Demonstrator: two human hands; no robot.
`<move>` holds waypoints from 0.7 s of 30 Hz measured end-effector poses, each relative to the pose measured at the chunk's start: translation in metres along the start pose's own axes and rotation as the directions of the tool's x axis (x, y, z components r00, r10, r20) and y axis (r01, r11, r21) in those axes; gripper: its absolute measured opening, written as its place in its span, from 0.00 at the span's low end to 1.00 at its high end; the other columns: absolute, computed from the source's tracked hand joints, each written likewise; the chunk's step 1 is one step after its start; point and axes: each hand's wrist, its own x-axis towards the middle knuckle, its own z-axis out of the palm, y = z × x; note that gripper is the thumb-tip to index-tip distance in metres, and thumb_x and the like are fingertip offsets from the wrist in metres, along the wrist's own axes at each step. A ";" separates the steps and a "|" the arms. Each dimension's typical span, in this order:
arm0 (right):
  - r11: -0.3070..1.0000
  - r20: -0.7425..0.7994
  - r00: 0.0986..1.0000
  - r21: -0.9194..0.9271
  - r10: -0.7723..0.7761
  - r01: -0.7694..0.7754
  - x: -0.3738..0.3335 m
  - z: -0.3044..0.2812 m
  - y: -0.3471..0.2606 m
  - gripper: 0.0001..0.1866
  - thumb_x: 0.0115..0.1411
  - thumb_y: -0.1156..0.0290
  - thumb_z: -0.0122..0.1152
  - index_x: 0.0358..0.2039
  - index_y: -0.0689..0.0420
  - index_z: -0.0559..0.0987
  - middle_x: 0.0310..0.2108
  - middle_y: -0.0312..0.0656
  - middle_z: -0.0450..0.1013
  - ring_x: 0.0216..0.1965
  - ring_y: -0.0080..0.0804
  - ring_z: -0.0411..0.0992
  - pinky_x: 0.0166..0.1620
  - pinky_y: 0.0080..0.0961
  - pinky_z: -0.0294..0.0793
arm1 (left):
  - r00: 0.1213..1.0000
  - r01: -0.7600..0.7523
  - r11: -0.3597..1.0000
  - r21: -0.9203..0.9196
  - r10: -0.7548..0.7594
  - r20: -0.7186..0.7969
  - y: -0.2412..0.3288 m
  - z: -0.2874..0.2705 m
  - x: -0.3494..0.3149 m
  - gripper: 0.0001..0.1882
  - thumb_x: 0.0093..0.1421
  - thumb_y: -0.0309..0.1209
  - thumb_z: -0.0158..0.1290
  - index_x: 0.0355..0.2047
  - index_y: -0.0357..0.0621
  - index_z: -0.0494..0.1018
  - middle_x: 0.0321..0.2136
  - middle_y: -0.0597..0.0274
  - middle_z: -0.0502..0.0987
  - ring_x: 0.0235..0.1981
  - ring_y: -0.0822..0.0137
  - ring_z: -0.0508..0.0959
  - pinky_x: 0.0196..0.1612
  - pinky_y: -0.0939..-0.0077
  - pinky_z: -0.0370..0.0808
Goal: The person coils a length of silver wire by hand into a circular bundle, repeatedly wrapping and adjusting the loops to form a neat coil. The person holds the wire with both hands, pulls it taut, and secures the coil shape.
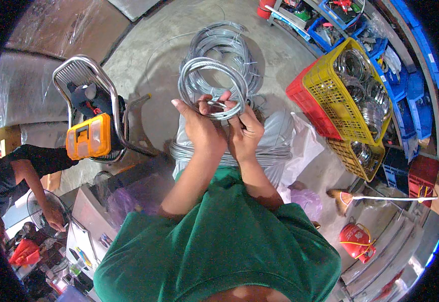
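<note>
A small coil of grey steel wire (pixel 207 75) is held up in front of me by both hands. My left hand (pixel 199 123) grips the coil's lower edge, thumb raised. My right hand (pixel 244 132) pinches the wire beside it at the coil's bottom right. Behind it, a larger loose coil of the same wire (pixel 229 43) lies on the concrete floor. Below my hands stands a big wrapped wire bundle (pixel 280 146) in grey plastic.
Yellow and red plastic crates (pixel 325 83) holding metal rings stand at the right. A metal chair (pixel 86 75) carries an orange case (pixel 88 136) at the left. Another person in a black sleeve (pixel 23 166) bends at the far left. A small red gas canister (pixel 356 241) sits lower right.
</note>
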 end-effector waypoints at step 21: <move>0.994 0.056 0.993 -0.019 -0.106 0.108 0.006 -0.011 0.006 0.09 0.58 0.76 0.64 0.39 0.66 0.83 0.40 0.47 0.80 0.40 0.36 0.78 0.45 0.28 0.75 | 0.988 0.003 0.986 0.168 -0.030 0.155 -0.004 -0.011 0.021 0.30 0.72 0.57 0.34 0.36 0.40 0.68 0.35 0.51 0.77 0.40 0.49 0.81 0.46 0.55 0.79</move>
